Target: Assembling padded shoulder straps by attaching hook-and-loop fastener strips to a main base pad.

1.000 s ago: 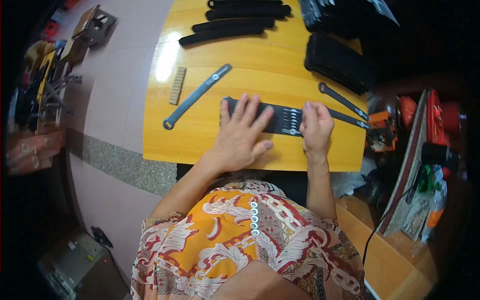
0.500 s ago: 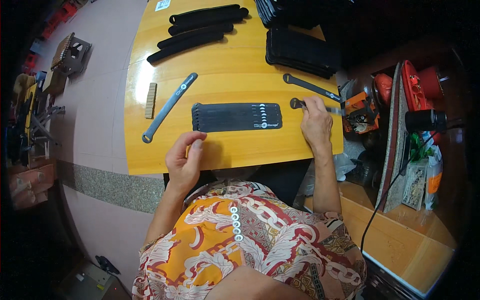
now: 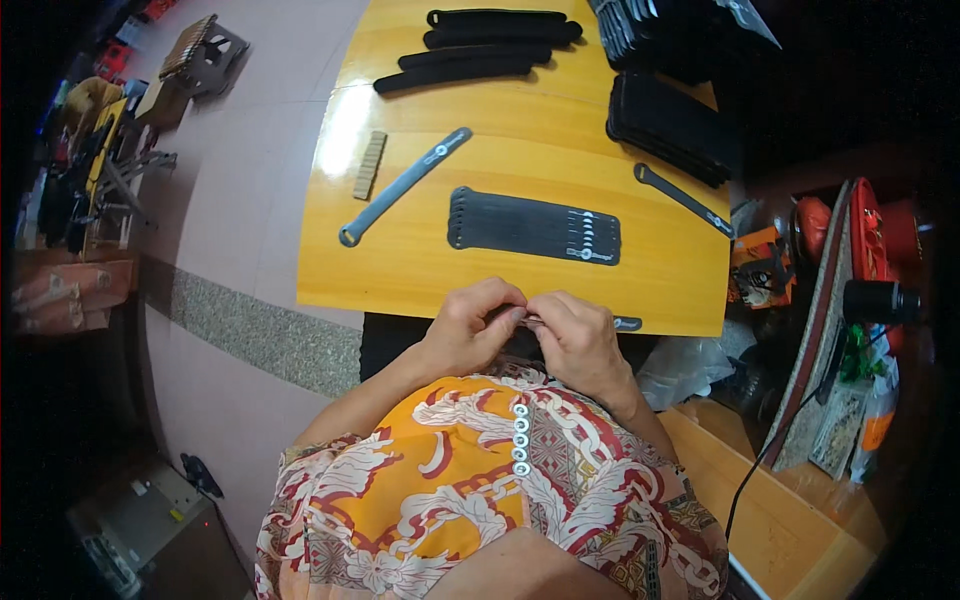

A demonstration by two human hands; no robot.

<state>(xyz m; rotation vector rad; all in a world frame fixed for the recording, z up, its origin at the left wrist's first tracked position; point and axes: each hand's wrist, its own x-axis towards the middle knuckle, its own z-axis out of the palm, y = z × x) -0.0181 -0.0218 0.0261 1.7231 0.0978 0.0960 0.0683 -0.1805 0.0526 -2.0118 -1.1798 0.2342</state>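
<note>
At the table's near edge my left hand (image 3: 472, 322) and my right hand (image 3: 578, 338) meet, fingers pinched together. Out past my right hand's knuckles pokes the rounded, printed end of a dark strap (image 3: 627, 324); the rest of it is hidden by the hands. Both hands appear to grip this strap. Beyond them lies a flat row of overlapping dark straps (image 3: 520, 222), with round ends at the left and white print at the right. A single grey strap (image 3: 400, 190) slants to its left, and another dark strap (image 3: 680, 197) lies to its right.
On the yellow table (image 3: 400, 280) sits a small ridged tan block (image 3: 370, 165). Black fabric rolls (image 3: 480, 55) lie at the far side, with stacked black bundles (image 3: 665, 125) at the far right. A cluttered shelf (image 3: 820, 330) stands right of the table; a stool (image 3: 205, 55) is far left.
My right hand has brought a strap from the table's right side back to the near edge. My left hand has moved in to meet it. The view has shifted.
</note>
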